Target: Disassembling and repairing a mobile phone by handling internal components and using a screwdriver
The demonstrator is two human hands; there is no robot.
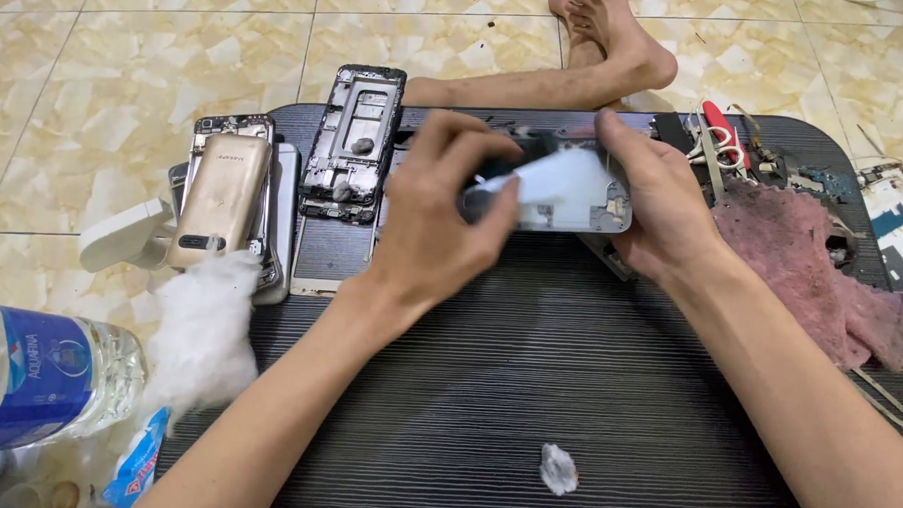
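Nearest the camera, at six o'clock on the dark wood-grain surface [527, 387], lies a small crumpled wad of cotton [558, 469], well apart from the work above it. At twelve o'clock both bare hands close on a stripped phone frame [573, 203], held just above the surface. The right hand [663, 201] clamps its far end, thumb over the top edge and fingers curled beneath. The left hand [443, 214] pinches a white wipe [554, 177] between thumb and fingertips and presses it against the frame's upper face; the blur there suggests a rubbing stroke. By the look of it, the step in hand is cleaning the frame's inner face, and it appears midway rather than finished. The next move would call for a steady clamp from the right hand and light, even pressure from the left, since the frame is thin and its edges are bare metal. At ten o'clock a second bare chassis [355, 140] lies flat, beside a stack topped by a gold phone back [221, 201]. A tuft of cotton wool [204, 325] sits at eight o'clock, next to a clear water bottle [37, 375]. At three o'clock a pink cloth [801, 266] lies crumpled near red-handled tools [721, 128].
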